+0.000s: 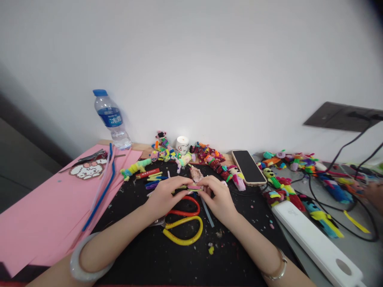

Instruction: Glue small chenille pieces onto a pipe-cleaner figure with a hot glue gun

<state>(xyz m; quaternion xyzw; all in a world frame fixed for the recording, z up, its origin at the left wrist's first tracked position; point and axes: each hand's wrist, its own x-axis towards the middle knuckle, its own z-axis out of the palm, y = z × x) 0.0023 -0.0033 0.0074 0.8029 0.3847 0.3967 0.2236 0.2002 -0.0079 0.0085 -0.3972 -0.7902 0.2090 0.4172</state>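
Observation:
Both hands meet over the black mat (236, 247). My left hand (166, 193) pinches one end of a small bundle of pink and yellow-green pipe cleaner pieces (194, 186). At the other end, the fingertips of my right hand (217, 197) close on the same bundle. Fingers cover part of it. Just below lie scissors with one red and one yellow handle (183, 241), their blades mostly hidden under my left wrist. A pale glue stick (208, 213) lies beside my right hand. Short cut pipe cleaners (152, 184) are left of my left hand.
Pipe cleaner figures (209, 155) line the back around a white cup (182, 145). A phone (249, 167), white power strip (317, 243) and black cables (314, 195) are right. Pink paper (44, 215) and a water bottle (112, 119) are left. Another person's hand (374, 195) shows far right.

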